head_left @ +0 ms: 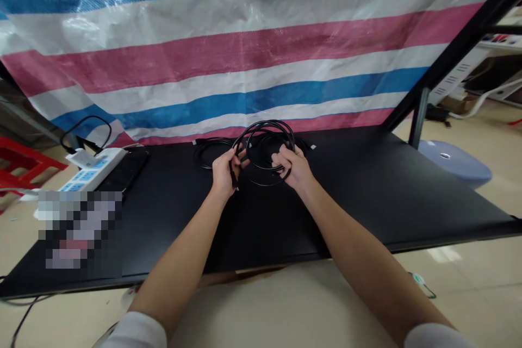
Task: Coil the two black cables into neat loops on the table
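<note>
Between my two hands a black cable (269,122) is held up in loose loops over the dark table. My left hand (224,172) grips the loops on their left side, and a cable end with a connector hangs down by its fingers. On the other side my right hand (296,167) has its fingers curled round the coil. Behind them, a second coiled black cable (203,165) lies on the table at the left, its pale plug tip showing. Further black loops lie behind the held coil, partly hidden by it; a pale tip pokes out right of them.
The black table (359,185) has a striped plastic sheet (244,60) hanging along its back. A white power strip (92,171) with a plugged-in charger lies at the left, beside a dark phone-like slab (130,166). A red stool (24,160) and a bluish-purple stool (454,163) stand beyond the ends.
</note>
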{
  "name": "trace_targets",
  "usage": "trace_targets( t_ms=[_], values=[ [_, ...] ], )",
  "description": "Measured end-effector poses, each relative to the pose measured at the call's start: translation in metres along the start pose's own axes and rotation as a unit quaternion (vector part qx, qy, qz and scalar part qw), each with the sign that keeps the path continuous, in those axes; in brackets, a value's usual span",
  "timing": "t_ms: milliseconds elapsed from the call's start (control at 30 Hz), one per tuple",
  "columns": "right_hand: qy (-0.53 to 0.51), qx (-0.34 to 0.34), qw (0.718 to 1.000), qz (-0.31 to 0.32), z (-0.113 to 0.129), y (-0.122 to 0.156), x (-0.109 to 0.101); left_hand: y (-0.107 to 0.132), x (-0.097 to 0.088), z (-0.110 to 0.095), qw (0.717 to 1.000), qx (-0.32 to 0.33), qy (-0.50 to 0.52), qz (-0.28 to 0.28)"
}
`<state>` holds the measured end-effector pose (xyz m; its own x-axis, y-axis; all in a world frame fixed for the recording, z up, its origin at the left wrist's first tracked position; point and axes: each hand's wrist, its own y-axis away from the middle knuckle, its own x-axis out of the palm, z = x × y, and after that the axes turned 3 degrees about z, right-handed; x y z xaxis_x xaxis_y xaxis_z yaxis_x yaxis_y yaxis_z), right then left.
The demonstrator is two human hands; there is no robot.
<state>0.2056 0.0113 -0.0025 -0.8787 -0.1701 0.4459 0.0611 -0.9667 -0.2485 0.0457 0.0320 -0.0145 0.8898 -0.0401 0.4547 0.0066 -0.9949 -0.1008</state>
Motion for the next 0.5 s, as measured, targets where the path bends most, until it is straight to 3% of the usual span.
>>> trace_targets(
  t_ms=[133,333,400,500],
  values=[
    [0.032,-0.010,0.999,0.041,-0.001,0.001,0.000,0.005,0.004,-0.012,0.999,-0.005,0.039,0.015],
    [0.242,-0.026,0.970,0.010,-0.010,0.002,-0.001,0.002,-0.010,-0.033,0.988,0.021,-0.139,0.056],
    [0.304,-0.015,0.952,0.025,-0.011,0.003,-0.002,0.001,-0.019,-0.043,0.973,0.008,-0.204,0.106],
    [0.366,0.015,0.928,0.060,-0.013,0.004,-0.002,0.000,-0.032,-0.053,0.943,-0.070,-0.265,0.190]
  ],
)
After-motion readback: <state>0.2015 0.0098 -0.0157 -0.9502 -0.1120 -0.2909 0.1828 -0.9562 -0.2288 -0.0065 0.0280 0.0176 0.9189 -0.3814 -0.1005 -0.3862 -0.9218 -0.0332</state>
